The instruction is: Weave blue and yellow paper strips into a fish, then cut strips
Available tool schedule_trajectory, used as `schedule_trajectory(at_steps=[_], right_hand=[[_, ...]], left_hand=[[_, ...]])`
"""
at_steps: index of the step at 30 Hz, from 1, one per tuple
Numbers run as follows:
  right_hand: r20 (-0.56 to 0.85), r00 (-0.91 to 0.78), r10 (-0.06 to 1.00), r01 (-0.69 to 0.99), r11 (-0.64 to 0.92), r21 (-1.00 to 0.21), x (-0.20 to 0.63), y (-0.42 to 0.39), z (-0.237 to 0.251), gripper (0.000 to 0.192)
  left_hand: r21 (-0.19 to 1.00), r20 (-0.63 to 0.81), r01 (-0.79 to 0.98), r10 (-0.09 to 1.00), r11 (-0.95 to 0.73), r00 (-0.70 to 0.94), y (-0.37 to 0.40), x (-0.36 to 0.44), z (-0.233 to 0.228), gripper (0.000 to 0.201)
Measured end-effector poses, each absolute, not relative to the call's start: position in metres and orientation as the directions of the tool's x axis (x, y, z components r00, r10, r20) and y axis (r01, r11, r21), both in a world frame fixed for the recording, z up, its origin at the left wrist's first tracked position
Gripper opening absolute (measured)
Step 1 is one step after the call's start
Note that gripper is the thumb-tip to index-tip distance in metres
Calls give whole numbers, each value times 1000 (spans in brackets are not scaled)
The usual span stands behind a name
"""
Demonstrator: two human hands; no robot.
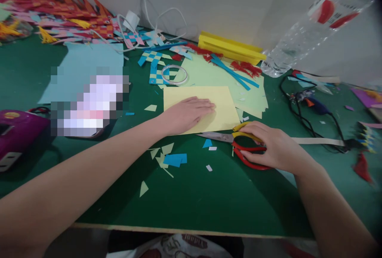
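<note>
A pale yellow sheet of paper (pixel 176 96) lies on the green table, and my left hand (pixel 191 111) rests flat on it with the fingers stretched out. To the right of the sheet, my right hand (pixel 268 144) has its fingers in the red and yellow handles of a pair of scissors (pixel 224 137). The blades point left along the sheet's near edge and look nearly closed. Under and behind the yellow sheet are light green sheets (pixel 197 71). A roll of white tape (pixel 186 75) sits beyond my left hand beside a blue-and-green woven paper piece (pixel 153 69).
Paper scraps (pixel 176 159) lie near the front. A blurred-out phone (pixel 92 106) and a purple box (pixel 20 138) are at left. Red paper fish (pixel 59 9) pile up behind. A plastic bottle (pixel 292 45), yellow folded strip (pixel 229 47) and black cord (pixel 298 112) stand or lie right.
</note>
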State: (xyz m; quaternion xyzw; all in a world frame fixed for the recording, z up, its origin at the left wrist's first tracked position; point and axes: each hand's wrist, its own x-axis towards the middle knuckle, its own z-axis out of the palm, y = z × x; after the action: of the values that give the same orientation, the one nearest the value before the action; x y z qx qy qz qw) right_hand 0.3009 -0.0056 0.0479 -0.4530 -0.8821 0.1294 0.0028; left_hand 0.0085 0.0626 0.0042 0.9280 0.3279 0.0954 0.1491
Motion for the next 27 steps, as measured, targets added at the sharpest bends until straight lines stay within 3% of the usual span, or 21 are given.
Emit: schedule_trajectory(at_steps=[12, 21, 27], right_hand=[[-67, -602, 796, 795, 588, -153, 279, -7, 43, 45], [-15, -619, 786, 775, 607, -174, 275, -6, 42, 43], [-54, -623, 780, 773, 604, -194, 276, -5, 42, 41]], left_hand=[[312, 86, 571, 621, -759, 779, 63, 9, 5, 49], [322, 104, 565, 621, -760, 777, 68, 8, 2, 48], [318, 108, 568, 624, -759, 774, 67, 8, 2, 48]])
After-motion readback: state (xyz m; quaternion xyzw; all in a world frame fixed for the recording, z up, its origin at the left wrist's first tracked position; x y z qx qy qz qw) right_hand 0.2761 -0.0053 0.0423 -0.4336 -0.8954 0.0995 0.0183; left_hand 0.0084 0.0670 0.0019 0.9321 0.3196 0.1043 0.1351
